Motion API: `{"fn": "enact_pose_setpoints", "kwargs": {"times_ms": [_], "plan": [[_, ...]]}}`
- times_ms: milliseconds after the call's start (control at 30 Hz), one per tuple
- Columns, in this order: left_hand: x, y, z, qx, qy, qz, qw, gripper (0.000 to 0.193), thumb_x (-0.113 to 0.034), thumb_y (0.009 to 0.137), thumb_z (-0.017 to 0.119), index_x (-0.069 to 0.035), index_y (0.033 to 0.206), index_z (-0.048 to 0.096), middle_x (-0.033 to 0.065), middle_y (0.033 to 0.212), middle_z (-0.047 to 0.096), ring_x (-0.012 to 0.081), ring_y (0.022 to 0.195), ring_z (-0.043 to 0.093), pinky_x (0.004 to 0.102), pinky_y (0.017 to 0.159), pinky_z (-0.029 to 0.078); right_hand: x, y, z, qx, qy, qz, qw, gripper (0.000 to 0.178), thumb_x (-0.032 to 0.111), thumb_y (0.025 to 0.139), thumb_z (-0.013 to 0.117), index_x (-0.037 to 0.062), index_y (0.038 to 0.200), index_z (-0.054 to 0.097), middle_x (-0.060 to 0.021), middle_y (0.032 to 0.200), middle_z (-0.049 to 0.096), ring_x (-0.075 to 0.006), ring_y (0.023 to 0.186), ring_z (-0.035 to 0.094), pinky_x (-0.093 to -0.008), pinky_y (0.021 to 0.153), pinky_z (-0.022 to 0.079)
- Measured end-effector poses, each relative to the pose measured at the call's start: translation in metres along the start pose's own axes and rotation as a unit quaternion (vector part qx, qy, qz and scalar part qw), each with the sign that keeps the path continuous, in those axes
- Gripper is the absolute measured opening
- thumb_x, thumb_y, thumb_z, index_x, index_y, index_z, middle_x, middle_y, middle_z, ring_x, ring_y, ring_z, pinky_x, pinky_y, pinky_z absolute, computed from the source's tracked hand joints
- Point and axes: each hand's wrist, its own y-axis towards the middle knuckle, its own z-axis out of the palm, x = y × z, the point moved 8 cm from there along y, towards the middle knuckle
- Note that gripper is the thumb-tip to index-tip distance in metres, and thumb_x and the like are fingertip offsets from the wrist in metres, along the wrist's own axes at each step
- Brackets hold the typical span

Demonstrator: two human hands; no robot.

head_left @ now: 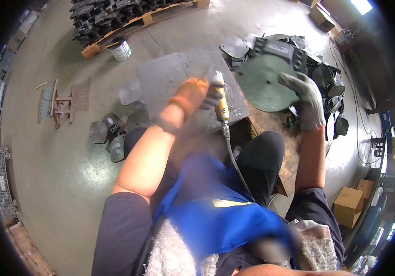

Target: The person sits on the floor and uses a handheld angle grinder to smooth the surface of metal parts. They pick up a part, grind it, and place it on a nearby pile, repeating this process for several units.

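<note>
My left hand (192,96), in an orange glove with dark fingers, is closed around a yellow air-powered hand tool (221,105). The tool points away from me, and a hose (233,158) runs from its near end down past my lap. At the right, my right hand (307,99), in a grey-white glove, grips a round metal plate (263,87) by its right edge. A dark toothed-looking metal piece (282,51) shows at the plate's far side; whether it is joined cannot be told. Between my knees and beyond lies a flat grey worktop (170,83).
Heaped metal plate parts (328,76) lie at the right, more parts (110,131) on the floor at the left. A bucket (120,49) stands near a loaded pallet (147,18). A small stand (62,103) is at the far left, cardboard boxes (348,204) at the right.
</note>
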Motion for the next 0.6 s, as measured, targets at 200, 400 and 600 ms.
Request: {"fn": "enact_pose_setpoints", "kwargs": {"times_ms": [200, 400, 600], "plan": [[0.045, 0.048, -0.098, -0.211, -0.193, 0.089, 0.954, 0.085, -0.075, 0.096, 0.044, 0.0, 0.129, 0.068, 0.0164, 0.121, 0.071, 0.0301, 0.107, 0.067, 0.0404, 0.096, 0.052, -0.003, 0.023, 0.146, 0.129, 0.039, 0.012, 0.991, 0.04, 0.025, 0.093, 0.073, -0.0041, 0.12, 0.07, -0.0084, 0.106, 0.073, -0.0146, 0.096, 0.068, -0.0281, 0.088, 0.054], [0.03, 0.008, -0.195, -0.353, 0.23, 0.071, 0.904, 0.073, -0.064, 0.102, 0.042, 0.001, 0.124, 0.069, 0.029, 0.129, 0.065, 0.0401, 0.124, 0.062, 0.0434, 0.106, 0.047, -0.099, -0.021, 0.265, 0.223, 0.276, 0.139, 0.924, 0.033, 0.009, 0.096, 0.066, 0.0003, 0.128, 0.065, -0.0082, 0.117, 0.067, -0.0152, 0.105, 0.066, -0.0325, 0.092, 0.057], [0.069, 0.082, -0.201, -0.259, 0.42, 0.027, 0.869, 0.042, -0.035, 0.106, 0.046, -0.004, 0.117, 0.072, 0.0193, 0.121, 0.072, 0.039, 0.116, 0.067, 0.0439, 0.096, 0.054, -0.078, -0.08, 0.287, 0.335, 0.145, 0.22, 0.905, 0.028, 0.015, 0.097, 0.069, -0.0026, 0.119, 0.07, -0.0073, 0.103, 0.072, -0.0142, 0.094, 0.069, -0.0301, 0.077, 0.058]]}}
